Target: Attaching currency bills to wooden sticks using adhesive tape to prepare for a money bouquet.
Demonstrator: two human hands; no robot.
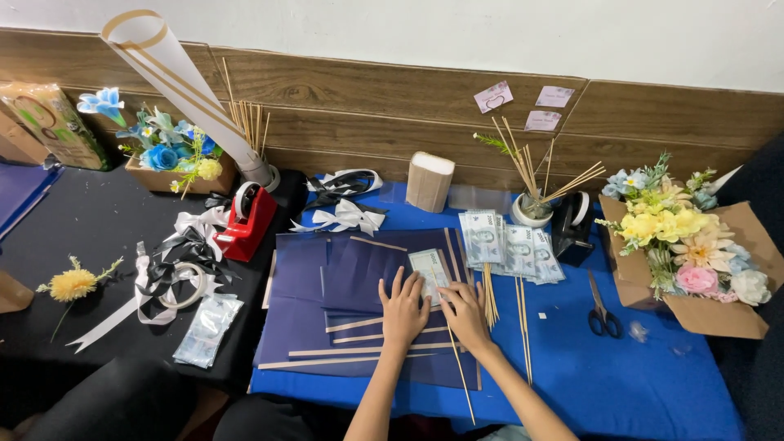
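My left hand [403,309] lies flat with fingers spread on a stack of dark blue wrapping sheets [327,286]. Close beside it, my right hand [464,314] also presses down on the sheets. Both sets of fingertips touch a pale banknote [428,273] lying on the blue paper, and a thin wooden skewer [461,371] runs out from under the right hand toward me. Neither hand grips anything.
More banknotes [510,249] fan out to the right, with loose skewers [523,327] and black scissors [602,313] on the blue cloth. A cardboard box of artificial flowers [694,245] stands far right. A red tape dispenser [249,220], ribbons [184,253] and a paper roll [184,82] sit left.
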